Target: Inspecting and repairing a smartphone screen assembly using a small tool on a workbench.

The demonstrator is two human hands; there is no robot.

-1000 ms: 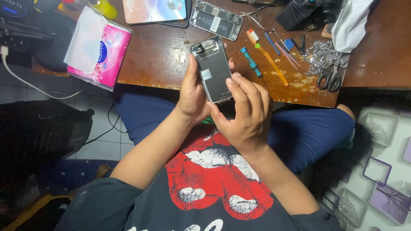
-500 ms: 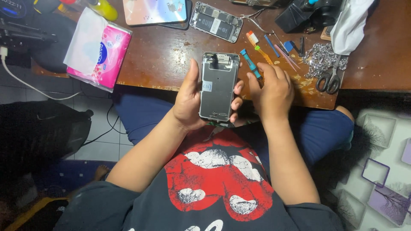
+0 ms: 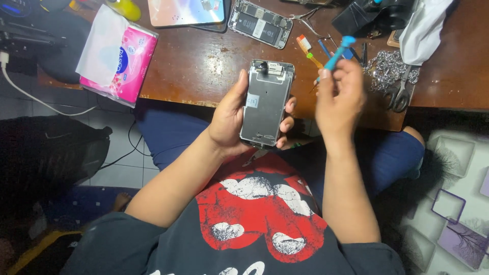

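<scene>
Phone screen assembly (image 3: 267, 104), stripped from its body and turned so its bare metal back plate faces the camera, sits upright in the left hand (image 3: 232, 119). This is the only view, from the head camera looking straight down over the person's lap and the near edge of a brown wooden table (image 3: 204, 66).

That hand wraps the assembly from the left, thumb along one long edge and fingertips curling round the other. A small square sticker sits near the middle of the plate, and small parts show at its top end.

Just right of the assembly, the right hand (image 3: 338, 99) is closed around a thin blue-handled screwdriver (image 3: 333, 57), whose handle points up and away. The tool's tip is apart from the assembly, not touching it.

Beyond the assembly, on the table, lies the opened phone body (image 3: 261, 23) with its battery and boards exposed. Left of that body lies another flat panel with a pale glossy face (image 3: 186, 11). Far left of the assembly rests a pink tissue pack (image 3: 118, 58). To the right of the assembly lie a small orange brush (image 3: 308, 51), a metal chain (image 3: 389, 69), scissors (image 3: 400, 94) and a white cloth (image 3: 425, 25).

Judging by how things lie, the phone is already opened and its screen separated. Work on the plate itself appears unfinished, since the plate seems still in place and the tool is in hand; whether any screws are out is too small to tell.
</scene>
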